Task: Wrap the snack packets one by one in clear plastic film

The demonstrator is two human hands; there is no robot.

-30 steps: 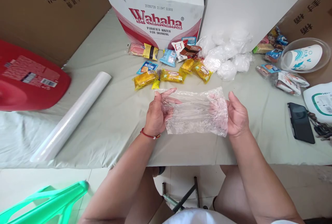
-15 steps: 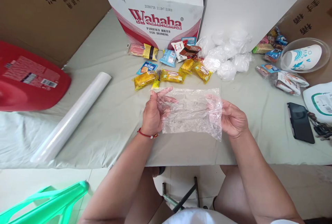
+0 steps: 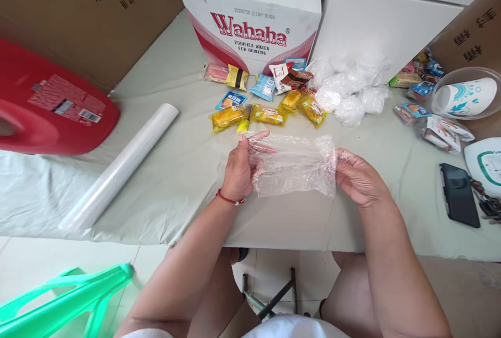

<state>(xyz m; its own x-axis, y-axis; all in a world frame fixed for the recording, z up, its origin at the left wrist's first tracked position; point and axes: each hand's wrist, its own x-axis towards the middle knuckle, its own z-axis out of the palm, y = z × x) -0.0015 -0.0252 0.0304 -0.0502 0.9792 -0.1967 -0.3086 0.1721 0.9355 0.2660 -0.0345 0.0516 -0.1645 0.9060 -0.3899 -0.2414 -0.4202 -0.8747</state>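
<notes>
Under even light, a cloth-covered table [image 3: 183,186] spans the room from nine to three o'clock, with brown cardboard [image 3: 129,35] at ten, white panels [image 3: 391,25] between twelve and two, crossed metal legs [image 3: 279,295] at six, and a green plastic stool [image 3: 74,299] at eight on pale floor tiles [image 3: 31,260].

Red jug [image 3: 58,106] at far left of worktop [image 3: 188,171], before brown carton [image 3: 74,30]. Black phone [image 3: 459,194] beside keys [image 3: 492,207] at right, near white bottle [image 3: 479,158]. Green stool [image 3: 74,297] at lower left.
</notes>
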